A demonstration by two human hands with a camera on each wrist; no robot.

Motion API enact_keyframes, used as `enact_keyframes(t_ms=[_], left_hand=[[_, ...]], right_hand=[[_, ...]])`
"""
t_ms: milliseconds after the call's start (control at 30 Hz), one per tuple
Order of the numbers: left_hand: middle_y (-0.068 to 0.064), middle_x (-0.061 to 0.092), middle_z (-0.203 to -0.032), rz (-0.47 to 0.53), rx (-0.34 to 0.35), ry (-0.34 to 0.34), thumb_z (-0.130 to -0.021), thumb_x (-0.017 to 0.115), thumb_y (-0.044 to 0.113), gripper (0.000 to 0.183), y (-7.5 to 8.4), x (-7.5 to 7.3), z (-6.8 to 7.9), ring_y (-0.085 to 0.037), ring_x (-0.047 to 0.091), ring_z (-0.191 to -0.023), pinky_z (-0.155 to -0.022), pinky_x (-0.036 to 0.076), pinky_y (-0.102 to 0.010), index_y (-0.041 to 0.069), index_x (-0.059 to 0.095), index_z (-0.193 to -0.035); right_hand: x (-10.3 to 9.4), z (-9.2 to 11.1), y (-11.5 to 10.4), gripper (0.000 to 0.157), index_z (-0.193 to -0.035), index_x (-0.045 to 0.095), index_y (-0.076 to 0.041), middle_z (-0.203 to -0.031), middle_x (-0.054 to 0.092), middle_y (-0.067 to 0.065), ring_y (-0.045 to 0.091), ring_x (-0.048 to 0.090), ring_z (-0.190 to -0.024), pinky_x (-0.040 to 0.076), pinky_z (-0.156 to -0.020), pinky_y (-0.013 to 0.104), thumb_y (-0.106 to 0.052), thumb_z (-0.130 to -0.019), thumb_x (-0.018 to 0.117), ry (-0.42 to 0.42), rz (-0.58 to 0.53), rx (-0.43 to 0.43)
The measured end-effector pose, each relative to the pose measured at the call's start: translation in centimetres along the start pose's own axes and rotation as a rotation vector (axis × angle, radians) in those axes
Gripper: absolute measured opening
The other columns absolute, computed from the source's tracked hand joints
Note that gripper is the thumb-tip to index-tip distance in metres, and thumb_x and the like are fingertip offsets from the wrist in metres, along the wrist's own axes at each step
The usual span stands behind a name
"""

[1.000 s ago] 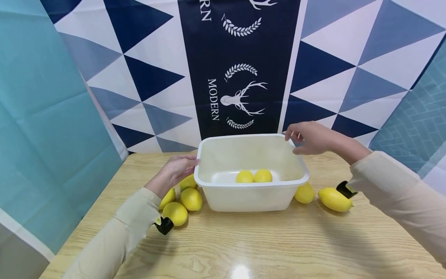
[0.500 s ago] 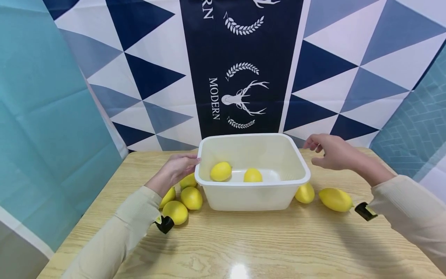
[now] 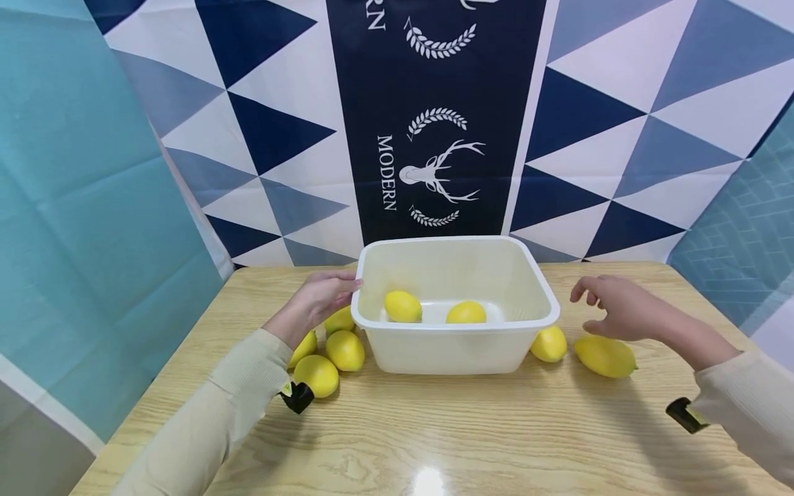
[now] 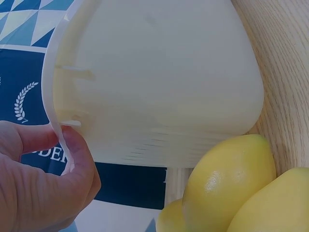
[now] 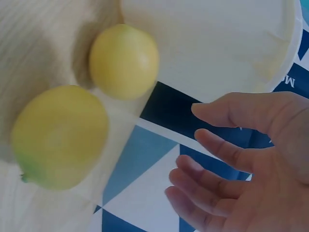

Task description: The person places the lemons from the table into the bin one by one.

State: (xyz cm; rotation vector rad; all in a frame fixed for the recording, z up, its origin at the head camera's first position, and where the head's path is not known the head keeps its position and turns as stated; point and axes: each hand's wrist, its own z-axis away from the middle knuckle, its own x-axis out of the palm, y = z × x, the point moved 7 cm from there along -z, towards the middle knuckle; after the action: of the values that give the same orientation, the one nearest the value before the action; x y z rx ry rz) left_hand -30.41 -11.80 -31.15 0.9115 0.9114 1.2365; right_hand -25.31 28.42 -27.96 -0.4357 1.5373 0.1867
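A white plastic tub [image 3: 443, 350] stands upright on the table with two lemons in it, one lemon [image 3: 403, 306] at the left and another lemon [image 3: 466, 313] near the middle. My left hand [image 3: 318, 303] pinches the tub's left rim between thumb and fingers, plain in the left wrist view. My right hand [image 3: 626, 308] hovers, holding nothing, just behind and above the outer right lemon [image 3: 605, 356]. In the right wrist view its fingers are spread and lightly bent. Beside the tub's right wall lies a further lemon [image 3: 548, 344].
Several lemons [image 3: 345, 350] lie bunched left of the tub, under my left hand and wrist. The wooden table [image 3: 384, 441] backs onto a patterned cloth [image 3: 298, 124]. A small black device [image 3: 686, 415] hangs at my right cuff.
My right hand has moved from the tub's right rim rightward and down toward the outer lemon. The lemons inside the tub have rolled and changed places. The left hand keeps its hold.
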Motion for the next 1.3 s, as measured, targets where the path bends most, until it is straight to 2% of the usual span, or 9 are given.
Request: enact_keyframes(t_ms=[200, 367, 933, 1300], left_hand=[[-0.014, 0.052, -0.138, 0.021, -0.007, -0.004, -0.096, 0.056, 0.01, 0.042, -0.2, 0.2, 0.0, -0.026, 0.054, -0.122, -0.109, 0.046, -0.033, 0.003, 0.049, -0.137], [-0.014, 0.053, -0.137, 0.016, -0.006, 0.002, -0.096, 0.056, 0.01, 0.041, -0.2, 0.2, 0.0, -0.025, 0.055, -0.12, -0.109, 0.046, -0.033, 0.004, 0.05, -0.136], [-0.015, 0.051, -0.14, 0.012, 0.0, 0.008, -0.096, 0.057, 0.011, 0.043, 0.0, 0.0, 0.1, -0.028, 0.053, -0.125, -0.11, 0.045, -0.033, 0.002, 0.049, -0.137], [-0.015, 0.051, -0.139, 0.011, 0.007, 0.003, -0.096, 0.057, 0.01, 0.042, 0.0, 0.0, 0.3, -0.028, 0.053, -0.124, -0.11, 0.045, -0.034, 0.002, 0.049, -0.137]], right_hand=[[1.7, 1.2, 1.0, 0.039, -0.1, 0.058, -0.003, -0.085, 0.06, 0.011, 0.02, 0.055, -0.073, 0.048, -0.061, 0.031, -0.011, -0.069, 0.08, -0.073, 0.005, 0.008], [2.8, 1.9, 1.5, 0.039, -0.099, 0.058, -0.002, -0.085, 0.06, 0.011, 0.021, 0.054, -0.074, 0.049, -0.062, 0.033, -0.012, -0.068, 0.081, -0.111, -0.001, 0.024], [4.1, 2.4, 1.7, 0.041, -0.095, 0.057, -0.005, -0.078, 0.051, 0.004, 0.014, 0.043, -0.07, 0.038, -0.058, 0.024, -0.012, -0.064, 0.083, -0.088, 0.039, -0.011], [4.8, 1.6, 2.8, 0.046, -0.095, 0.055, -0.003, -0.079, 0.05, 0.01, 0.02, 0.043, -0.068, 0.038, -0.058, 0.028, -0.014, -0.062, 0.084, -0.07, 0.06, 0.032]])
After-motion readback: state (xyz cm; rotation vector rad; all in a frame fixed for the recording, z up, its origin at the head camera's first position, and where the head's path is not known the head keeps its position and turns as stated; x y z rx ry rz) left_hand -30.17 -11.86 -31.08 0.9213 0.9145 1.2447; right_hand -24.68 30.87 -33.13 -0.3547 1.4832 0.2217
